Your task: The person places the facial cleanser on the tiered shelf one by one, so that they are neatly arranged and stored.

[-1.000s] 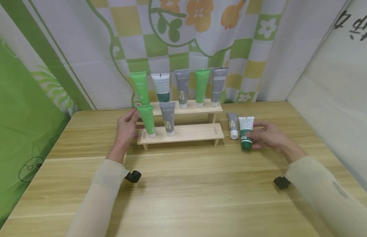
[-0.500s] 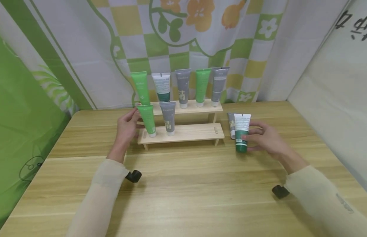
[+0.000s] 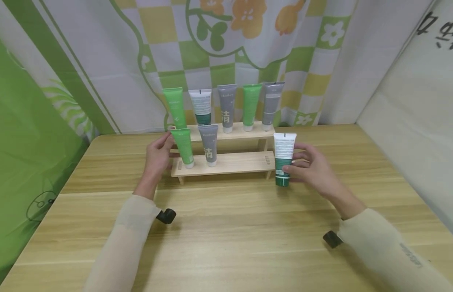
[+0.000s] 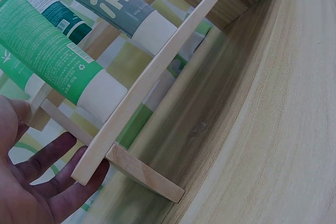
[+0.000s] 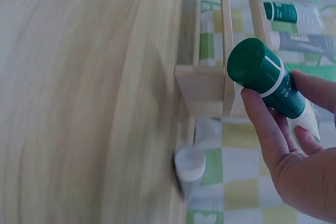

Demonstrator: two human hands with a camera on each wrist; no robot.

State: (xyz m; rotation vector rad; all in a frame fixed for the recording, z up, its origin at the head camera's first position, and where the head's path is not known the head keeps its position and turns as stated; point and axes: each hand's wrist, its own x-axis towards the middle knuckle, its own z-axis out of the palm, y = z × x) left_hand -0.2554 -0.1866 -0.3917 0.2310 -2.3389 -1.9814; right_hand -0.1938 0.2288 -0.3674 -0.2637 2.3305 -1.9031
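Observation:
In the head view my right hand (image 3: 314, 170) holds a white and dark-green squeeze tube (image 3: 284, 152), cap down, at the right end of the lower shelf. The right wrist view shows thumb and fingers around this tube (image 5: 286, 90), its green cap clear of the table. My left hand (image 3: 158, 156) grips the left end of the two-tier wooden rack (image 3: 241, 162), some fingers touching the lower shelf's end. On that shelf a light green tube (image 3: 183, 148) and a grey tube (image 3: 210, 144) stand on their caps; the rest of its top is bare.
The upper shelf carries a row of several tubes, including a green tube (image 3: 251, 106) and a grey tube (image 3: 272, 105). Another grey tube (image 5: 189, 167) with a white cap lies on the table beyond the rack's end. A patterned curtain (image 3: 244, 61) hangs behind.
My right hand has moved the white and dark-green tube left, from beside the loose grey tube to the rack's right end. My left hand has stayed in place.

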